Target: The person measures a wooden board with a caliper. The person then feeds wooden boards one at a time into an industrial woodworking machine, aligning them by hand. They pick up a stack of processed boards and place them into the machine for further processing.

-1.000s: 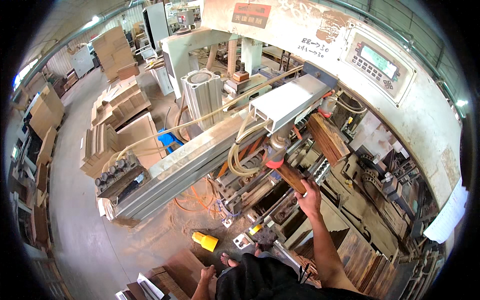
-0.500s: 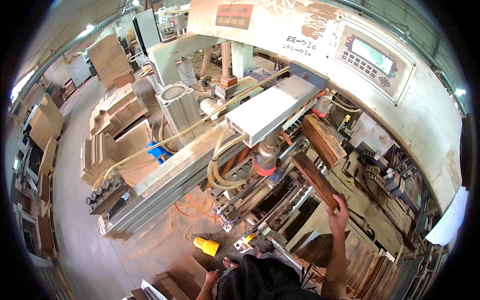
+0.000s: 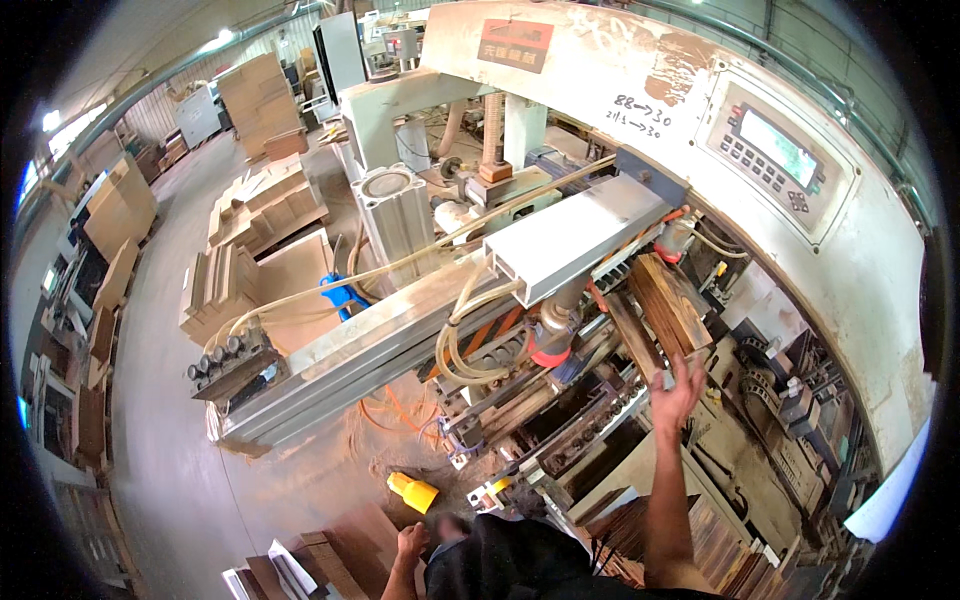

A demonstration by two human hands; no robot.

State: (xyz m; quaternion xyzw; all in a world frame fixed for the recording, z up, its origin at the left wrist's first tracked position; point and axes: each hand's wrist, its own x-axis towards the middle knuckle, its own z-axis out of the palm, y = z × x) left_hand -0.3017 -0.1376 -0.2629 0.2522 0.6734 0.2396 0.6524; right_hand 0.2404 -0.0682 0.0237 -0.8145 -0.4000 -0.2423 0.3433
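At the lower edge, the left hand point(image 3: 411, 541) curls beside flat reddish-brown boards point(image 3: 362, 532); whether it grips anything I cannot tell. Rightward, a narrow dark-brown wooden board point(image 3: 631, 332) lies alongside a thick streaked-brown wooden block point(image 3: 670, 303). The right hand point(image 3: 677, 393) spreads open at their near ends. Placing the board seems in hand; the next move probably calls for squaring it.

A board point(image 3: 630, 332) lies just left of the plank stack point(image 3: 674, 305), the control panel point(image 3: 768, 160) farther right.
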